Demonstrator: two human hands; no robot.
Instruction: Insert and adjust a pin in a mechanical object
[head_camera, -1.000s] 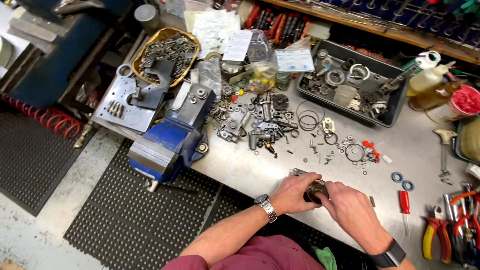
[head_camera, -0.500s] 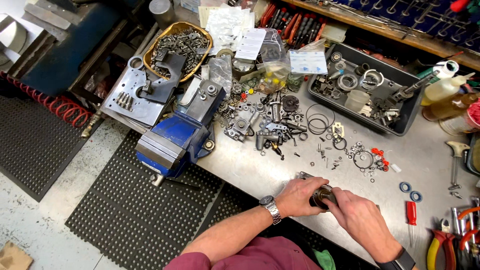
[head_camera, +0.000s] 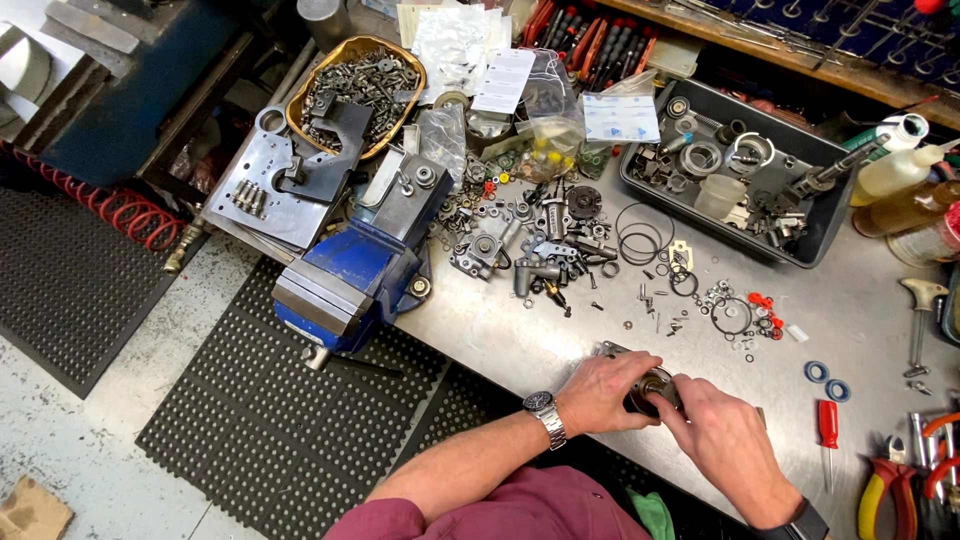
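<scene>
Hands (head_camera: 660, 410) around seemingly round metal part (head_camera: 652, 388)

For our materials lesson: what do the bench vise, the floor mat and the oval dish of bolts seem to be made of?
Bench vise: likely cast metal, painted blue, with bare grey jaws. Floor mat: probably rubber, matt black with a moulded hole grid. Oval dish: perhaps brass or plated metal, judging by its shiny golden rim.
</scene>
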